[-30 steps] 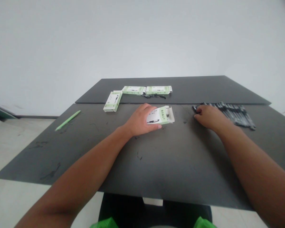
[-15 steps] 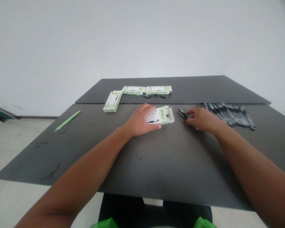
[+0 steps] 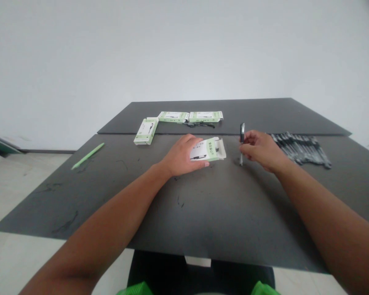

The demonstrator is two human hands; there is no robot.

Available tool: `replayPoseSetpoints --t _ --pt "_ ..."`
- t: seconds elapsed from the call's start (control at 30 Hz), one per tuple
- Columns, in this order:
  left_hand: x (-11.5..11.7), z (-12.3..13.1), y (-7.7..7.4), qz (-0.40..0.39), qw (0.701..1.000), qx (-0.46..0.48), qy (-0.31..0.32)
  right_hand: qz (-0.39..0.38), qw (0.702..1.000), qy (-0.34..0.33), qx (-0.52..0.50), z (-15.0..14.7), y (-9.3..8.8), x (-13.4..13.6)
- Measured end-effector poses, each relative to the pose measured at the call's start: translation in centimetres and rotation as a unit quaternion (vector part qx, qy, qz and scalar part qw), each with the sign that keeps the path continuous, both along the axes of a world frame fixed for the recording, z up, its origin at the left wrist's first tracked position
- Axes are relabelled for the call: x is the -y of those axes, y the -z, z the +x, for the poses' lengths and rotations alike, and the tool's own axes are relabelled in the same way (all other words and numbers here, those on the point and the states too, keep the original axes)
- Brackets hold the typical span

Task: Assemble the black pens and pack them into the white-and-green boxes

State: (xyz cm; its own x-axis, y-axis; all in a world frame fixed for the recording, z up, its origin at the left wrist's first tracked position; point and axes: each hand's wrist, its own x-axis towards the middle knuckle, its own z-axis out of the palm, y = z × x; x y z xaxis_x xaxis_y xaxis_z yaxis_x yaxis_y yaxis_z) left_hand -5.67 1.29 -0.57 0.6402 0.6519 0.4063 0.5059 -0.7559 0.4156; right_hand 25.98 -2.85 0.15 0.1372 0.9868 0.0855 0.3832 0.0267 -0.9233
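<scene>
L hand (image 3: 181,157) grips an open green-white box (image 3: 209,149) mid-bench, toward the far edge; R hand (image 3: 260,150) pinches a black pen (image 3: 241,139) upright, tip on the bench just right of the box. Bench (image 3: 203,213) is dark grey, scuffed w/ black marks; pen pile (image 3: 301,146) near its right edge, green pen (image 3: 87,156) by the left edge; plain white wall (image 3: 172,49), pale floor (image 3: 24,176).

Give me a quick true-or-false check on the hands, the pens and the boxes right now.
1. The right hand holds a black pen upright. True.
2. The left hand is empty. False: it holds an open green-and-white box.
3. A pile of black pens lies right of the right hand. True.
4. The green pen lies inside a box. False: it lies loose on the table, far left.
5. Three more boxes lie further back. True.
</scene>
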Motion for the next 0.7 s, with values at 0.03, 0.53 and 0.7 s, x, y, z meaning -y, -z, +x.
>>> replayPoseSetpoints --t 0.03,0.53,0.7 --pt "0.0 0.0 0.0 0.001 1.000 0.001 0.000 0.013 0.999 -0.004 -0.045 -0.2 0.0 0.0" --pt "-0.3 0.0 0.3 0.011 1.000 0.003 0.010 0.183 0.959 0.038 -0.215 -2.9 -1.1 1.2" --pt "-0.3 0.0 0.3 0.006 1.000 0.002 0.006 0.197 0.951 0.055 -0.230 -3.6 -1.1 1.3"
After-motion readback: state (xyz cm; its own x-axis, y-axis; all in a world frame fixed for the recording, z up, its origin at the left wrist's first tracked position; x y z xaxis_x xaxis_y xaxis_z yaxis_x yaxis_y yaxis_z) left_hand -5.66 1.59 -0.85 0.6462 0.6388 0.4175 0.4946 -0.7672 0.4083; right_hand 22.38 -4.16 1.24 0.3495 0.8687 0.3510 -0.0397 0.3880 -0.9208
